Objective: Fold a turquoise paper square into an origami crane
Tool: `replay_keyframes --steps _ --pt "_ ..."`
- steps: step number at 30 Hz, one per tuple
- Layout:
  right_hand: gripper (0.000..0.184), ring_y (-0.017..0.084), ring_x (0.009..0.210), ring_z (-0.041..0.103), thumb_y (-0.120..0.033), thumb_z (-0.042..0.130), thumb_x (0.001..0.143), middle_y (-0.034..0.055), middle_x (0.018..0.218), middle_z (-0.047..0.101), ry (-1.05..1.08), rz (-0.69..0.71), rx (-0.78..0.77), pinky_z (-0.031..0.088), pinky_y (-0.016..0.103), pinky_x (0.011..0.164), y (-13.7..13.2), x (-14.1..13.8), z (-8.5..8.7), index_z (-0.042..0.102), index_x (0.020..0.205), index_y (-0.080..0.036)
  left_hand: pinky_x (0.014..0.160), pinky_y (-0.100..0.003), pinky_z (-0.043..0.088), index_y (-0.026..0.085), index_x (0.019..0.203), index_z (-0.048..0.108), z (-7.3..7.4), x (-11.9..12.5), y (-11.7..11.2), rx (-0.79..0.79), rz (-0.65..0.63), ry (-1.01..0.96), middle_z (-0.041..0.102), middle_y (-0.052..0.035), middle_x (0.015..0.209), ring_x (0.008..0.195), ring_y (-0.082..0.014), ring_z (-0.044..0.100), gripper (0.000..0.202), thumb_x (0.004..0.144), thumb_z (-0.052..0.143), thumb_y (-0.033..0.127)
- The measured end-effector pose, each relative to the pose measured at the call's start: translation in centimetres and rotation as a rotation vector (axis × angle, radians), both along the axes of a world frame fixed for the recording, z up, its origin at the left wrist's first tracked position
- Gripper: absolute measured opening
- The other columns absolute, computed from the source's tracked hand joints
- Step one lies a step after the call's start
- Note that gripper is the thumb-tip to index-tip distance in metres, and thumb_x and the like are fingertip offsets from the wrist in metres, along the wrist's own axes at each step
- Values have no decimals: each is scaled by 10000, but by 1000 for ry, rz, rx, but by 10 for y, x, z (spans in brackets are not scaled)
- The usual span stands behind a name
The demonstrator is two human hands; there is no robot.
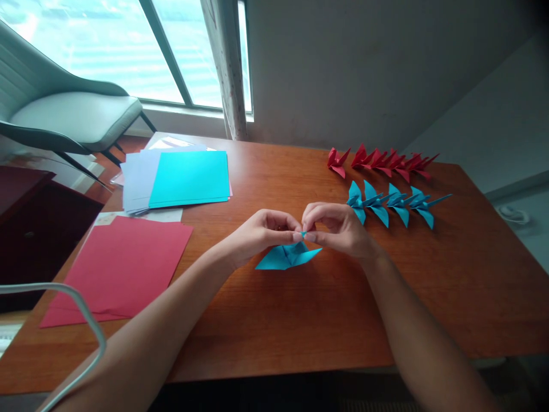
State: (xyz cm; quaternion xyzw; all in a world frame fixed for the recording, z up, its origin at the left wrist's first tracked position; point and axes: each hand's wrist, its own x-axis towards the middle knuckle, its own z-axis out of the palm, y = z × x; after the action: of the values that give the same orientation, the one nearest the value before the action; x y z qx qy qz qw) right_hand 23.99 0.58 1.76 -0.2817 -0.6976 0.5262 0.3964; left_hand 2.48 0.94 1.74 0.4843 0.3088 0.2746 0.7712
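Observation:
Both of my hands meet over the middle of the wooden table [300, 320]. My left hand [261, 232] and my right hand [337, 226] each pinch the top of a partly folded blue paper crane [286, 256], fingertips almost touching. The crane's wings spread out just below my fingers, close to the tabletop. To the right of my right hand lies a row of finished blue paper cranes [392, 203]. Behind them is a row of finished red paper cranes [381, 160].
A stack of blue and pale sheets [184, 178] lies at the back left of the table. Red sheets [124, 269] lie at the front left. A grey chair [68, 117] stands by the window. A white cable [81, 320] curves at the lower left.

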Motion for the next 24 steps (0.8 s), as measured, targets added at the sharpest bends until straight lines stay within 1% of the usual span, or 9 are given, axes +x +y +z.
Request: replay_keyframes --steps 4,8,13,24 --pt "58 160 770 578 -287 743 860 15 832 651 -6 -10 -4 475 319 705 0 2 2 720 856 -234 660 -255 424 158 777 747 0 0 0 -1 6 3 668 -25 740 681 -122 571 175 737 835 304" --pt "58 164 787 582 -274 741 862 19 831 648 1 -16 -4 479 316 711 0 2 2 711 855 -225 652 -243 406 146 771 735 2 0 0 -29 12 6 653 -20 732 674 -113 552 186 729 840 294" --pt "42 155 798 583 -219 749 854 19 843 653 44 2 -6 478 302 717 0 1 0 709 868 -220 671 -218 399 130 772 723 6 1 0 -59 7 -3 644 -12 740 699 -97 548 202 726 846 284" --pt "79 157 795 571 -273 751 852 15 837 639 34 -21 -73 469 307 727 0 1 1 693 847 -220 629 -225 405 120 770 714 9 3 -2 -46 23 -2 626 -12 715 664 -98 531 260 702 863 322"
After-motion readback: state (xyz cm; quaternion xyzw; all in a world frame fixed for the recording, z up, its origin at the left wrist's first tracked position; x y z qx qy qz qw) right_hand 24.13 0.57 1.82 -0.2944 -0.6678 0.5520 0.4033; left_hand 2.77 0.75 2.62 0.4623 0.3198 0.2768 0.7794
